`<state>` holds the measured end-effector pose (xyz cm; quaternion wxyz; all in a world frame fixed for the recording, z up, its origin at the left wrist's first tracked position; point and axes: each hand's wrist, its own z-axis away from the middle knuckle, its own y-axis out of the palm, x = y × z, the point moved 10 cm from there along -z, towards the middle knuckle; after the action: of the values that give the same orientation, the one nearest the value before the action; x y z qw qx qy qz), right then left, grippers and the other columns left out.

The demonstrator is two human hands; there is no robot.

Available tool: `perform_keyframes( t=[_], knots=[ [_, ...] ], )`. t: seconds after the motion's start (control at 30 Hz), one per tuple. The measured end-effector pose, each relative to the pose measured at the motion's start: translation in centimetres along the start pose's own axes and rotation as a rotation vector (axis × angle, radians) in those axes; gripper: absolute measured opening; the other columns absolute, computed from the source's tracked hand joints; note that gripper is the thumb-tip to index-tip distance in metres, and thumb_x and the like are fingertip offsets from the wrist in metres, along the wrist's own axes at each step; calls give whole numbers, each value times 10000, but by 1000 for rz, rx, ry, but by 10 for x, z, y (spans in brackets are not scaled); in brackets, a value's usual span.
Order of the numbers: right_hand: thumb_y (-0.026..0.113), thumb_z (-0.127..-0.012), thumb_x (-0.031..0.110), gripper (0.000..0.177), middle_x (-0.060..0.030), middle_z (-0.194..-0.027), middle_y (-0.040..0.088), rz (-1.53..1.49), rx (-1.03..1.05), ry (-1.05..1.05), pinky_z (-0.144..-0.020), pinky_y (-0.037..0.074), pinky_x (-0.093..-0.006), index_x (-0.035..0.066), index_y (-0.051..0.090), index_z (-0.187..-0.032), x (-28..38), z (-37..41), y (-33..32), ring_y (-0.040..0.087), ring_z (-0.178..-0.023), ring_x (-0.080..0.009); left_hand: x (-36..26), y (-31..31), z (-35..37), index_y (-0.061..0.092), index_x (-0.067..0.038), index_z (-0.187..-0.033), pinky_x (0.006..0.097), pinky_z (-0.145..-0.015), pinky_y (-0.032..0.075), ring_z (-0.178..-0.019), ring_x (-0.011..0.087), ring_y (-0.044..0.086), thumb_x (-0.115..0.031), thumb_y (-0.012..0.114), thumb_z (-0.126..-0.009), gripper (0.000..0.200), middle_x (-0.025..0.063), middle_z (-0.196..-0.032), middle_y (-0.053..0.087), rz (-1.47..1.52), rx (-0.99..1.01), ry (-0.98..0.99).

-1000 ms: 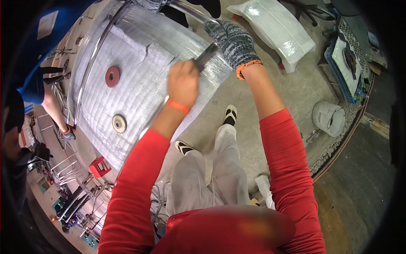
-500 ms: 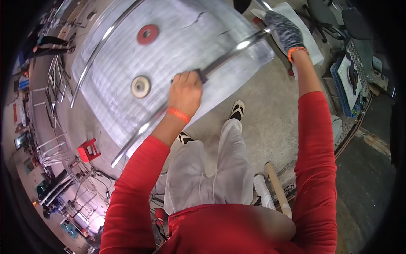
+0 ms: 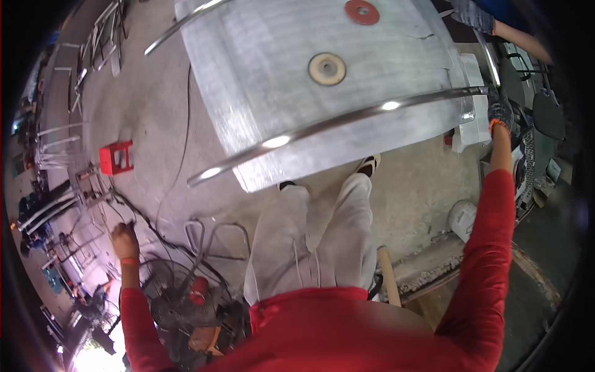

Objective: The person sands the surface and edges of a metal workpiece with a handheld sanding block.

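My left hand (image 3: 126,242) is bare and closed, out at the lower left, well away from the tube. A small dark edge shows at its fingers; it looks like a dark pad (image 3: 131,225), mostly hidden. A shiny bent metal tube frame (image 3: 334,120) lies across a table wrapped in clear plastic film (image 3: 260,80). My right hand (image 3: 499,113), in a dark grey knitted glove, is wrapped round the frame at its right-hand corner. On the film rest a red disc (image 3: 362,12) and a cream-coloured disc with a dark centre (image 3: 326,69).
A co-worker's gloved hand (image 3: 473,15) reaches in at the upper right by the frame. On the floor at left stands a red stool (image 3: 116,158). Cables and a dark fan-like object (image 3: 170,304) lie near my left arm. A cardboard tube (image 3: 388,276) stands beside my leg.
My left hand has left the tube and swung far to the lower left. My right hand still grips the frame. My view has turned, and a co-worker's gloved hand now shows.
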<state>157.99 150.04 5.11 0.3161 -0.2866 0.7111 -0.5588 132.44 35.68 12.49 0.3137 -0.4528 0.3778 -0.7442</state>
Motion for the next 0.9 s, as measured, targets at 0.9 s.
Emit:
perform_keyframes(
  t=[0.9],
  knots=[
    [720, -817, 153, 308, -131, -1058, 692, -671, -202, -787, -891, 500, -435, 59, 685, -1108, 569, 215, -216, 651, -989, -317, -121, -101, -42, 461, -28, -1119, 317, -681, 450, -724, 186, 496, -78, 720, -735, 467, 104, -823, 528, 1313, -349, -163]
  ],
)
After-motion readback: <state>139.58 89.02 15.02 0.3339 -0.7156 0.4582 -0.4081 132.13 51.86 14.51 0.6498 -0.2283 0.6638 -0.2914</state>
